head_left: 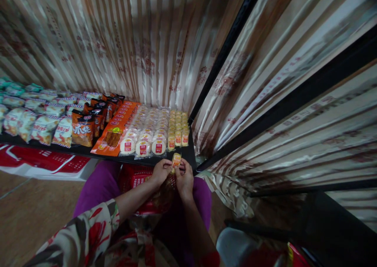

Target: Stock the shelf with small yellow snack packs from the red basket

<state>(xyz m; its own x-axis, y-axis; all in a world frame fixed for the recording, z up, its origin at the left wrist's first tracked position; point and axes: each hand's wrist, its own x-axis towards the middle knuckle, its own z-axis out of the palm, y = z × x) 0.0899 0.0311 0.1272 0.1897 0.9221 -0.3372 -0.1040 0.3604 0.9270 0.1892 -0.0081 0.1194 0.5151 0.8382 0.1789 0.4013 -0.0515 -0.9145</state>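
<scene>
A small yellow wrapped snack (176, 159) with an orange label is pinched between my two hands, just off the front edge of the black shelf (103, 154). My left hand (161, 171) has its fingertips on the snack's left side. On its right side, the thumb and fingers of my right hand (185, 178) are closed around it. Right behind are rows of similar small yellow snacks (178, 131) on the shelf. Beside them lie rows of round white wrapped crackers (143, 146). Below my hands, a red basket (141, 176) rests between my knees, its contents mostly dark.
Left along the shelf are a flat orange packet (113, 131), orange-and-black bags (83, 129) and many white bags (44, 129). A striped curtain (141, 43) hangs behind, with a black post (224, 51) at the shelf's right corner. Red-and-white packaging (44, 161) sits underneath.
</scene>
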